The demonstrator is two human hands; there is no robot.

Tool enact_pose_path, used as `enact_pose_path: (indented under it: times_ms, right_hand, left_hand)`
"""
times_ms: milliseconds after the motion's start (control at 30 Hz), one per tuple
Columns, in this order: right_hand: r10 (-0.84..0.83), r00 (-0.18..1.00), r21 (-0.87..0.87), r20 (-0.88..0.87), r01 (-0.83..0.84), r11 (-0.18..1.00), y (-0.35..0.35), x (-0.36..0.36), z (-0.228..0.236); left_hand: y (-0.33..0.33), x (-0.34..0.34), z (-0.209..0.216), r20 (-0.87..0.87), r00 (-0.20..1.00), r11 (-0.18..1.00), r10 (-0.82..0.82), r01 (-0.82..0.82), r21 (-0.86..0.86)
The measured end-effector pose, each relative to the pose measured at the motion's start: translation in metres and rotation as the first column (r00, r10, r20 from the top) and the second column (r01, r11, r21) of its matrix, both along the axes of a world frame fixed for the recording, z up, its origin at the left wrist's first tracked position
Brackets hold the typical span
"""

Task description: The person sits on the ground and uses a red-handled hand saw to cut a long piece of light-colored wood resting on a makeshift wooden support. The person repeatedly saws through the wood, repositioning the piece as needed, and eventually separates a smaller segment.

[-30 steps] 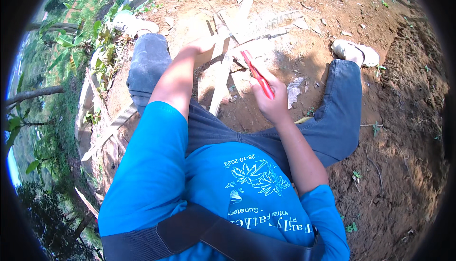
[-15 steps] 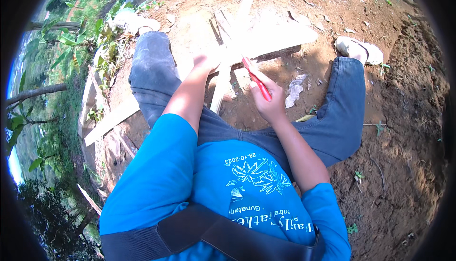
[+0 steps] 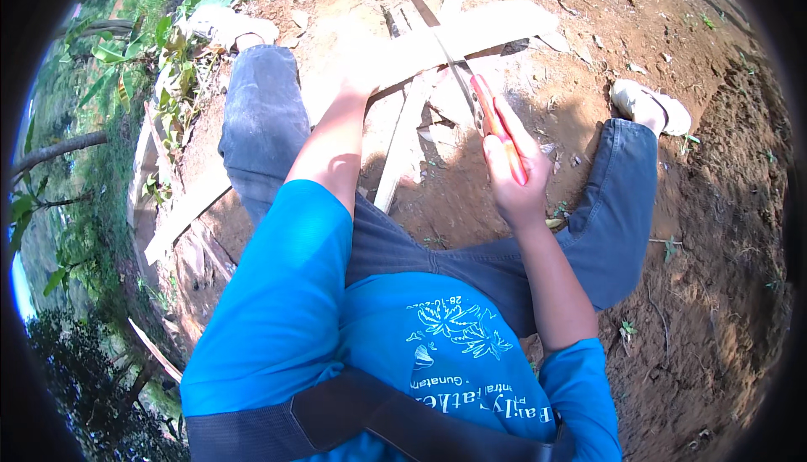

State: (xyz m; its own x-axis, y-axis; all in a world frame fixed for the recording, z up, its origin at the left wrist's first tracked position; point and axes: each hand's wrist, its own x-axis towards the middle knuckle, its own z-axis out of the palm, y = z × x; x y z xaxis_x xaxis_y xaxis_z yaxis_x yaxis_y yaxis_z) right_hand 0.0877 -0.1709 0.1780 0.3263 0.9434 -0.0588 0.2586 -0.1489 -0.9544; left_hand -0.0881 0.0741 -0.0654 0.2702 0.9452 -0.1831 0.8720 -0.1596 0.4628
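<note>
A pruning saw [image 3: 458, 71] with a red handle and a long, slightly curved metal blade is gripped in my right hand [image 3: 517, 163]. Its blade slants up and to the left, passing across a pale wooden board [image 3: 500, 29] at about mid-length. Bright sun washes out much of the board's surface. At the board's left end lies my left hand [image 3: 349, 63], bleached by glare so that its fingers cannot be made out. Under the board runs a narrow wooden strip [image 3: 399, 155], crossing it between my legs.
My legs are spread on either side, with a pale shoe [image 3: 651, 107] at the right and another [image 3: 231, 26] at the far left. A plank [image 3: 189, 222] lies beside my left leg. Leafy plants [image 3: 172, 113] edge a drop at left; brown soil [image 3: 706, 252] extends right.
My right hand has drawn back toward me and to the right, bringing the saw blade into clear sight. The board's right end sits higher in the picture. My left hand stays at the board.
</note>
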Motion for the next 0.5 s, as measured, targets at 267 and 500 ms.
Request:
enact_pose_path:
  times_ms: [267, 500]
  right_hand:
    - [0.022, 0.999, -0.008, -0.046, -0.023, 1.0, 0.015, -0.019, -0.04]
    - [-0.031, 0.998, 0.016, -0.057, 0.032, 0.999, 0.011, -0.034, -0.046]
  left_hand:
    - [-0.003, 0.007, -0.002, -0.105, 0.989, 0.994, 0.105, -0.105, 0.0]
    - [-0.003, 0.008, 0.023, -0.094, 0.988, 0.985, 0.12, -0.131, -0.114]
